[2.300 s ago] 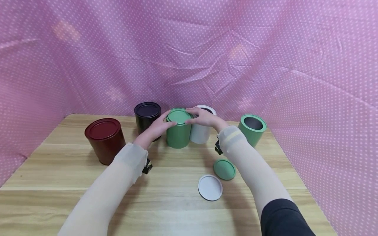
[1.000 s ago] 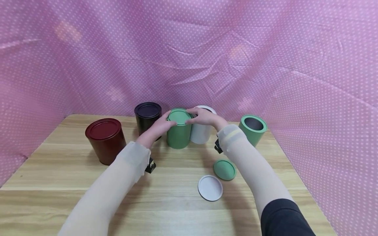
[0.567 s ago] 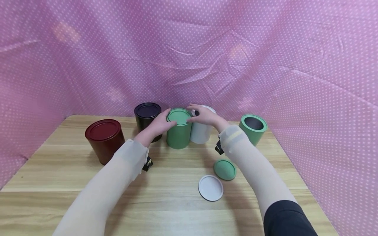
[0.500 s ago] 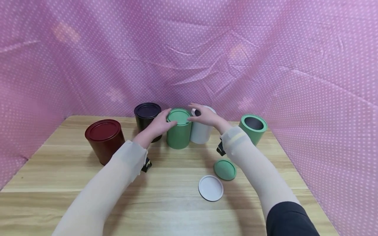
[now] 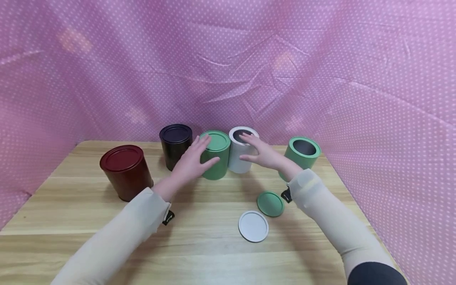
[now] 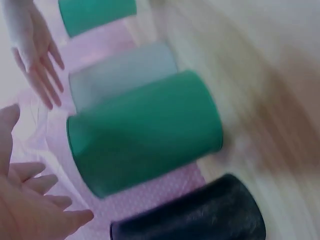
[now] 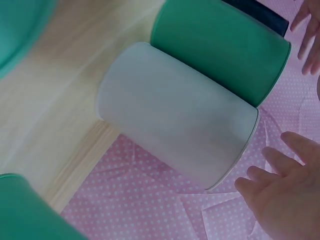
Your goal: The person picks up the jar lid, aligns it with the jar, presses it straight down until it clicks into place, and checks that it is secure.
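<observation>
A green canister (image 5: 221,164) with its lid on stands at the back of the table, side by side with a lidless white canister (image 5: 238,161). My left hand (image 5: 192,162) hovers in front of the green canister, fingers spread, overlapping its left side in the head view. In the left wrist view that hand (image 6: 40,205) holds nothing. My right hand (image 5: 265,154) is held over the front of the white canister with fingers and thumb apart. The right wrist view shows this hand (image 7: 285,195) beyond the white canister's rim, with nothing in it.
A black canister (image 5: 174,146) and a dark red canister (image 5: 128,178), both lidded, stand to the left. An uncovered green canister (image 5: 301,158) stands at the right. A green lid (image 5: 270,204) and a white lid (image 5: 253,226) lie on the wooden table (image 5: 199,237). Pink dotted cloth (image 5: 228,71) hangs behind.
Both hands have come away from the lidded green canister's top. The left has drawn back toward me, the right has moved back and to the right. The canisters and loose lids stay put.
</observation>
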Motion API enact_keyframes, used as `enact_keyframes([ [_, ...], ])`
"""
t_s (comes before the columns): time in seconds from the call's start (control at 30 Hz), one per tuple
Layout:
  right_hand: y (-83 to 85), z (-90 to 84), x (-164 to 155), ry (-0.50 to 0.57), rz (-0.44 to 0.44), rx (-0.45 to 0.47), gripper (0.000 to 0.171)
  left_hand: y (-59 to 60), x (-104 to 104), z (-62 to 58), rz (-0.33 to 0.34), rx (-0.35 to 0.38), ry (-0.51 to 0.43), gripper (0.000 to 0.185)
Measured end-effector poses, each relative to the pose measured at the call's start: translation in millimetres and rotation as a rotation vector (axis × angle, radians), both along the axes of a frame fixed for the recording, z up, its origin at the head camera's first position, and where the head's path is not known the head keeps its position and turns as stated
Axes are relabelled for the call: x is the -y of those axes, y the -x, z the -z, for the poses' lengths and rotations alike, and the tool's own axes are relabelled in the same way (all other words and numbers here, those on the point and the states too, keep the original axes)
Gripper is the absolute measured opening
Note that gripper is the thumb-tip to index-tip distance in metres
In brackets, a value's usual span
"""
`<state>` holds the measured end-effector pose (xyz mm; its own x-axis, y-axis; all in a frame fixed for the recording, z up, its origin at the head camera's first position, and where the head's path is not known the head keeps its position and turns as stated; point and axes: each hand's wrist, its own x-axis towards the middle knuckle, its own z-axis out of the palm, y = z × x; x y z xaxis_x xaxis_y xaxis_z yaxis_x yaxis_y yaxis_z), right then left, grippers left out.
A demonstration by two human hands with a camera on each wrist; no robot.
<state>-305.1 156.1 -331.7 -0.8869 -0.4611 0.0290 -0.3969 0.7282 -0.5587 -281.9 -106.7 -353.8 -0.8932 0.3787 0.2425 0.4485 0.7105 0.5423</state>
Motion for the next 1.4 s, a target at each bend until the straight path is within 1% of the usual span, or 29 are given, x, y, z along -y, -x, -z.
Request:
enact_keyframes([
  [0.17, -22.8, 8.0, -19, 0.003, -0.026, -0.037, 0.078, -22.1, -15, 7.2, 0.05, -0.077, 0.017, 0.076],
  [0.27, -35.7, 12.9, -30, 0.005, -0.032, -0.051, 0.078, -35.0, -24, 11.6, 0.087, -0.103, 0.022, 0.075],
  [0.33, -43.9, 16.3, -37, 0.006, -0.033, -0.053, 0.078, -42.5, -29, 15.4, 0.113, -0.108, 0.036, 0.074],
  [0.4, -51.8, 20.3, -43, 0.004, -0.028, -0.048, 0.079, -49.6, -34, 19.6, 0.138, -0.099, 0.058, 0.074],
  [0.53, -66.6, 29.5, -50, -0.002, -0.041, -0.063, 0.078, -61.4, -42, 31.2, 0.176, -0.09, 0.113, 0.076],
  [0.63, -76.3, 36.4, -54, -0.008, -0.058, -0.077, 0.077, -67.4, -47, 41.2, 0.184, -0.087, 0.153, 0.077],
  [0.77, -86.6, 44.2, -58, -0.013, -0.074, -0.062, 0.076, -74.9, -53, 51.2, 0.185, -0.06, 0.179, 0.08],
  [0.87, -92.8, 49.4, -62, -0.025, -0.088, -0.039, 0.076, -79.9, -56, 55.0, 0.18, -0.042, 0.189, 0.084],
  [0.97, -99.7, 53.9, -66, -0.052, -0.092, -0.013, 0.076, -82.5, -59, 57.7, 0.167, -0.033, 0.218, 0.087],
  [1.03, -103.6, 59.3, -68, -0.07, -0.106, -0.018, 0.075, -84.1, -61, 60.0, 0.163, -0.018, 0.234, 0.087],
  [1.23, -115.5, 80.6, -72, -0.092, -0.18, -0.094, 0.073, -91.7, -66, 71.0, 0.203, 0.003, 0.297, 0.084],
  [1.4, -127.0, 89.7, -75, -0.1, -0.204, -0.049, 0.076, -98.7, -68, 77.2, 0.229, 0.034, 0.333, 0.088],
])
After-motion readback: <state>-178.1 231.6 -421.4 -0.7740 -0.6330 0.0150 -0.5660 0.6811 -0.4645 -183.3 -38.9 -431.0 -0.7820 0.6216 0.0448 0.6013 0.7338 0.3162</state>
